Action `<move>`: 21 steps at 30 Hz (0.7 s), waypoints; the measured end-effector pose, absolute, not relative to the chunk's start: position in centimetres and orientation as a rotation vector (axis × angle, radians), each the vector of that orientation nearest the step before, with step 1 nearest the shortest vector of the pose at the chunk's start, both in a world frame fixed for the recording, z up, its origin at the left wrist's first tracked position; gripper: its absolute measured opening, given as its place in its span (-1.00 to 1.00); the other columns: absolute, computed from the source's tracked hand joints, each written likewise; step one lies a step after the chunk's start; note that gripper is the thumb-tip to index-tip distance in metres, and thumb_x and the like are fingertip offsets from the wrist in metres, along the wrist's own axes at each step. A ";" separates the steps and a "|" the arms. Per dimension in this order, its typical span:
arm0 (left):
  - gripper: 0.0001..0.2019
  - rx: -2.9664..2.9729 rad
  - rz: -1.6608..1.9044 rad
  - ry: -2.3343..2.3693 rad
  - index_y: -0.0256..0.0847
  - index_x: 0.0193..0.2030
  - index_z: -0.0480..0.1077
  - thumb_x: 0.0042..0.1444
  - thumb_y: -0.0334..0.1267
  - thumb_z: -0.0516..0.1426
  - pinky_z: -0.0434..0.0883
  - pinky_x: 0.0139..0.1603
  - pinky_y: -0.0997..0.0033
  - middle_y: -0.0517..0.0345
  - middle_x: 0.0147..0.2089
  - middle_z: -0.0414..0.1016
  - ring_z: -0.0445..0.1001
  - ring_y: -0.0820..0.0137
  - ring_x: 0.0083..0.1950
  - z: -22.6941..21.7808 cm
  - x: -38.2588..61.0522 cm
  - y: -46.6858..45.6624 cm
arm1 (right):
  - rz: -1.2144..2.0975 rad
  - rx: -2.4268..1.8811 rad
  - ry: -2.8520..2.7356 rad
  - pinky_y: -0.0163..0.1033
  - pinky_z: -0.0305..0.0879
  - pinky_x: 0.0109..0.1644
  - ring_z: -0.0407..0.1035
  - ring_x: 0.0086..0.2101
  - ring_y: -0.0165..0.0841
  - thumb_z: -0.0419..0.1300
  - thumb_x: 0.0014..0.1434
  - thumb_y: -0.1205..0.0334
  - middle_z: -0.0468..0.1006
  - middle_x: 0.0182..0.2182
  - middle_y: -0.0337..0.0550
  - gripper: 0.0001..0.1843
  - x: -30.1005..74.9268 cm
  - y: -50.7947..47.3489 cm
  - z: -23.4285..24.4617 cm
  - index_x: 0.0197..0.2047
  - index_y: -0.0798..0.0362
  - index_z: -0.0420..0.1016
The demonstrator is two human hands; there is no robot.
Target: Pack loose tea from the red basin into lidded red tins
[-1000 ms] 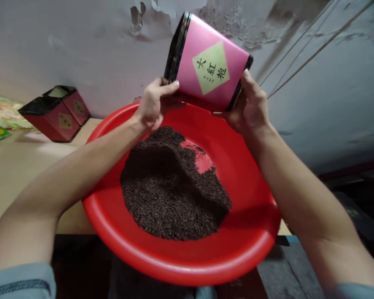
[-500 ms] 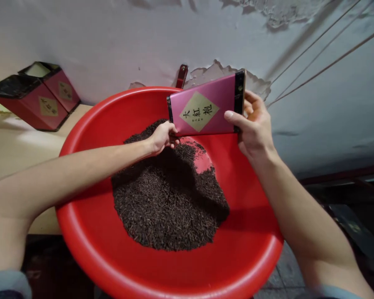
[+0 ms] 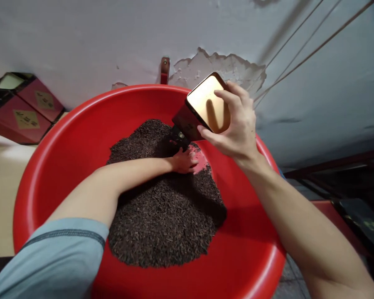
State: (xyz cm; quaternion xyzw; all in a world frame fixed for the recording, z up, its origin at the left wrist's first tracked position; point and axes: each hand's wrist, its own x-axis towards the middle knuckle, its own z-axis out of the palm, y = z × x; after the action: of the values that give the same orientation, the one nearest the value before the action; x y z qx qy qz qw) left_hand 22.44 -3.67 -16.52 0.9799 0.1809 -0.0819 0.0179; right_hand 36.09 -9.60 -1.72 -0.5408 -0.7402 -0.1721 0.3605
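Note:
A pink and black tea tin (image 3: 188,122) is tipped steeply over the loose dark tea leaves (image 3: 162,220), its golden base turned up towards me. My right hand (image 3: 238,120) grips the tin at its base end, with the thumb on one side and fingers on the base and far side. At the tin's low end, my left hand (image 3: 185,161) lies beside the mouth with fingers spread, close to a bare patch in the leaves. Whether it touches the tin is unclear, and the tin's opening is hidden. The leaves lie in a big red basin (image 3: 249,199).
Two similar pink tins (image 3: 28,116) stand at the left on a pale tabletop (image 3: 0,187). Behind the basin is a wall with peeling plaster (image 3: 218,66) and a reddish-brown strap-like piece (image 3: 165,70). Cords (image 3: 318,45) run across the upper right. A dark tin-like object (image 3: 364,222) sits at the lower right.
The tin has swung from nearly level to steeply mouth-down, its base now facing me. My left hand has moved lower and right, off the tin's side to near the leaves. The view has shifted right.

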 end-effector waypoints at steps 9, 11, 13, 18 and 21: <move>-0.64 3.002 -0.720 0.441 -0.13 0.08 0.53 0.35 -0.15 -0.04 0.40 0.05 0.03 -0.08 0.16 0.54 0.47 0.02 0.14 -13.9 13.0 -4.1 | -0.385 -1.347 -1.965 0.38 0.21 0.25 0.12 0.29 0.14 0.36 0.04 -0.12 0.12 0.38 0.07 -0.11 36.3 -9.4 -2.3 0.35 -0.10 0.14; -0.66 2.991 -0.819 0.426 -0.12 -0.04 0.57 0.33 -0.17 -0.02 0.41 0.01 0.08 -0.06 0.04 0.61 0.52 0.05 0.07 -12.7 11.2 -4.9 | -0.367 -1.359 -1.967 0.39 0.23 0.23 0.10 0.31 0.14 0.34 0.07 -0.12 0.13 0.37 0.04 -0.14 36.5 -9.4 -2.4 0.36 -0.14 0.13; -0.69 2.970 -0.878 0.434 -0.11 -0.10 0.59 0.31 -0.17 0.00 0.41 0.01 0.09 -0.04 -0.01 0.63 0.55 0.07 0.04 -11.8 9.6 -5.8 | -0.382 -1.373 -1.962 0.41 0.25 0.21 0.13 0.30 0.15 0.34 0.06 -0.11 0.15 0.35 0.04 -0.13 36.6 -9.4 -2.5 0.35 -0.16 0.12; -0.75 2.816 -0.878 0.540 -0.09 -0.18 0.60 0.24 -0.18 0.08 0.40 -0.05 0.16 -0.01 -0.08 0.66 0.58 0.09 -0.05 -10.8 4.8 -7.0 | -0.404 -1.409 -1.917 0.39 0.30 0.22 0.16 0.28 0.12 0.37 0.05 -0.10 0.17 0.36 -0.02 -0.13 36.5 -10.1 -1.8 0.35 -0.25 0.09; -0.81 2.659 -0.861 0.686 -0.07 -0.23 0.62 0.14 -0.23 0.15 0.40 -0.14 0.25 0.03 -0.13 0.68 0.59 0.17 -0.18 -9.7 2.0 -7.0 | -0.349 -1.407 -1.889 0.39 0.31 0.22 0.18 0.28 0.11 0.37 0.07 -0.05 0.16 0.37 -0.07 -0.15 36.1 -10.7 -1.0 0.35 -0.31 0.09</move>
State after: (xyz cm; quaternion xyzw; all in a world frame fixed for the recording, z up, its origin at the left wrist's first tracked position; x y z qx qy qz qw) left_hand 2.01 -7.02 -9.70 0.9160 0.2364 -0.2965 0.1313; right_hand 36.07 -10.66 -0.96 -0.5485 -0.7368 -0.1362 0.3710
